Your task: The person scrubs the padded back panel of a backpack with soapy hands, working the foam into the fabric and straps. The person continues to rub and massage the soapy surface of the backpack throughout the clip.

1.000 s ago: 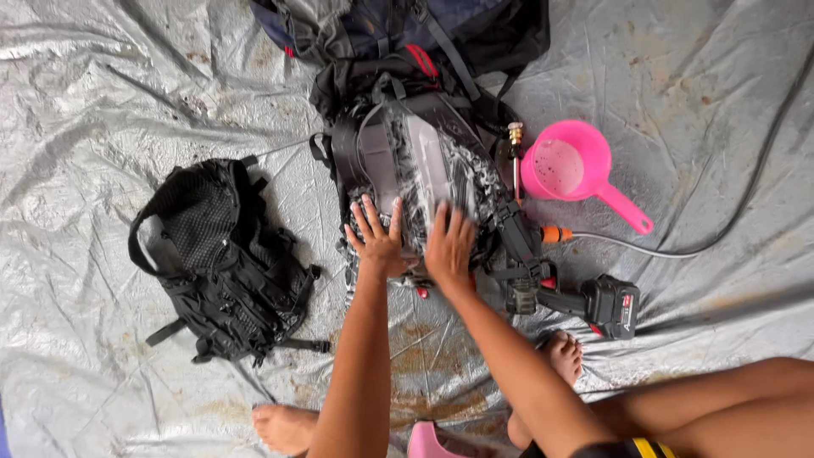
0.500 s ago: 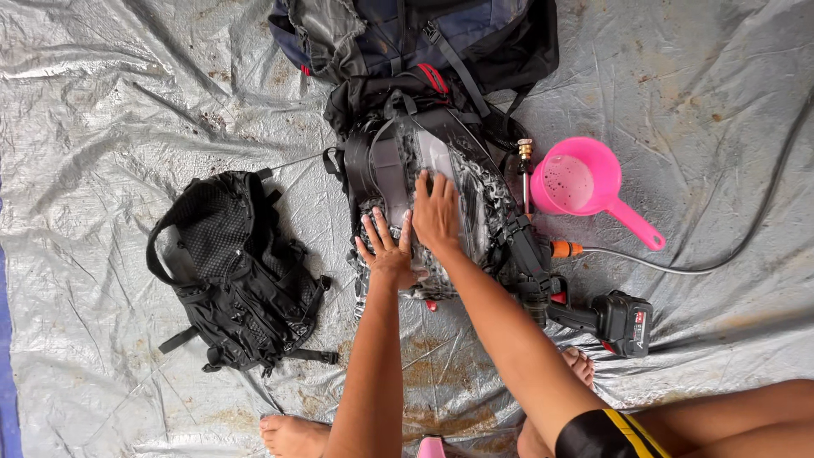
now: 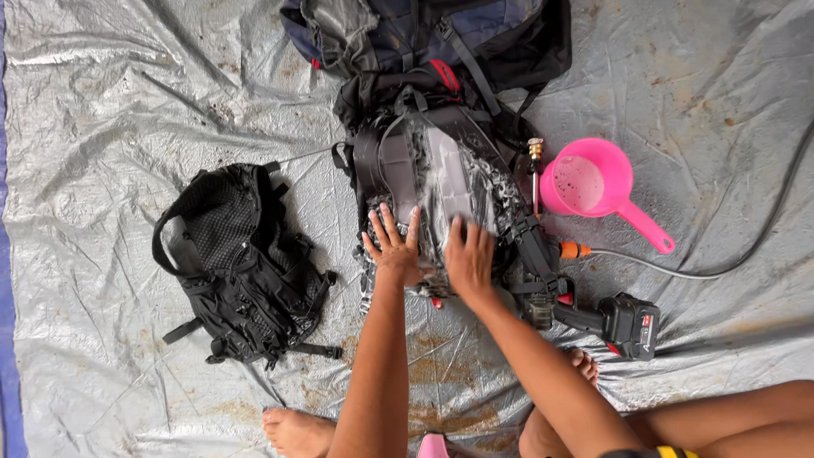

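Both hands, left (image 3: 392, 248) and right (image 3: 468, 257), press flat, fingers apart, on the soapy backpack (image 3: 441, 178). Slick suds could let a palm slide towards the sprayer (image 3: 593, 315)

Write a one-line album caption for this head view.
Both hands, left hand and right hand, press a soapy backpack on a grey tarp, pink scoop beside it.

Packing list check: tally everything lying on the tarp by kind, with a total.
Backpacks: 3, the soapy one under both hands, a black one, a dark blue one
Pink scoops: 1
Cordless spray guns: 1
Hoses: 1
Total: 6
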